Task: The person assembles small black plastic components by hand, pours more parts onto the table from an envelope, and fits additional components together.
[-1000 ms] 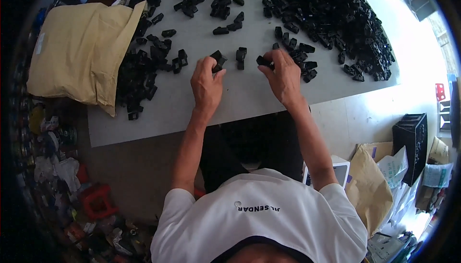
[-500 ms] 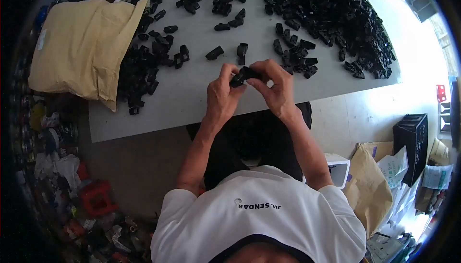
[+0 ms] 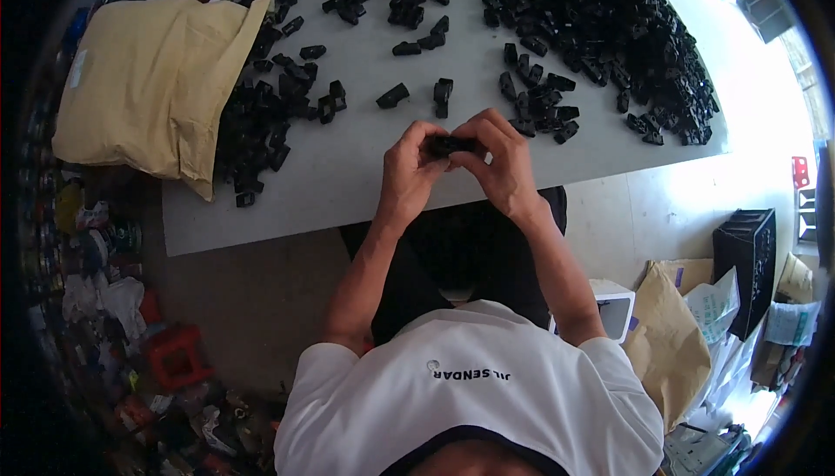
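Note:
Both my hands meet over the near edge of a pale grey table (image 3: 348, 189). Between them is a small black plastic part (image 3: 450, 146), gripped from both sides. My left hand (image 3: 409, 172) pinches its left end, and my right hand (image 3: 500, 163) pinches the right end with thumb and fingers. The fingers hide much of it, so I cannot tell whether it is one piece or two joined. Just beyond my hands, two loose black parts lie on the table, one slanted (image 3: 392, 96) and one standing lengthwise (image 3: 444, 97).
A large heap of black parts (image 3: 609, 24) covers the table's far right, with a smaller pile (image 3: 261, 128) at the left beside a brown padded envelope (image 3: 148, 85). On the floor are a red stool (image 3: 177, 356), a black crate (image 3: 744, 259) and a white box (image 3: 613, 306).
My hands have drawn closer together around the black part, which has turned from tilted to nearly level. My left hand has shifted slightly right.

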Demonstrator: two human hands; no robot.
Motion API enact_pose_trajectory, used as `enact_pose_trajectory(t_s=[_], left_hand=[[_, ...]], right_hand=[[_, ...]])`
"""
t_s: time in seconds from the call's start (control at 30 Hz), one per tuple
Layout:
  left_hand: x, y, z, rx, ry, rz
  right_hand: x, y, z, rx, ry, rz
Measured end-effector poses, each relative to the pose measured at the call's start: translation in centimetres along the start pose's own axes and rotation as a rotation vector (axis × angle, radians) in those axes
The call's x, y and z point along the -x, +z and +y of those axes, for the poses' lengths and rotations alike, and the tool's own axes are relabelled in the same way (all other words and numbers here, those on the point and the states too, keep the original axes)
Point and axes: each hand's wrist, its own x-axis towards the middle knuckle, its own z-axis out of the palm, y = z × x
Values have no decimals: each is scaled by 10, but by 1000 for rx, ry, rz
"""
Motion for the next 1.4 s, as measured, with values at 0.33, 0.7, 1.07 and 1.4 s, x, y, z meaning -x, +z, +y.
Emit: enact_pose_trajectory(t_s=[0.33, 0.7, 1.07, 1.4], left_hand=[[9, -2, 8, 282, -194, -171], [39, -1, -4, 316, -177, -78], [-33, -44, -2, -902, 360, 226], [-57, -40, -29, -631, 160, 268]], right_hand=[[13, 2, 9, 15, -59, -51], [42, -3, -3, -169, 453, -185], [50, -27, 10, 337, 175, 50], [21, -34, 45, 806, 144, 196]])
